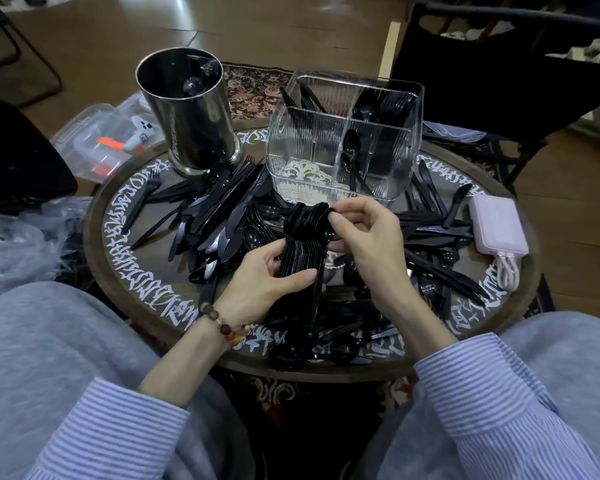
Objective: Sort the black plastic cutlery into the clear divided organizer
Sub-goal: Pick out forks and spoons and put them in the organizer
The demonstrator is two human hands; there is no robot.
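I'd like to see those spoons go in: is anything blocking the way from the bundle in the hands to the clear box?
Nothing visible: the spoon bundle sits just before the clear organizer, whose top is open.

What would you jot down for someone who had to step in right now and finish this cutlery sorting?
Left hand: grips the handles of a stack of nested black spoons.
Right hand: pinches the bowl end of the same stack, held above the round table.
Clear organizer: at the back of the table; a few spoons stand in one front compartment, more cutlery in the back ones, one front compartment looks bare.
Done: only a small share sorted.
Left: the stack in hand, then the loose pile of knives and forks and the scattered pieces near the table's front edge.
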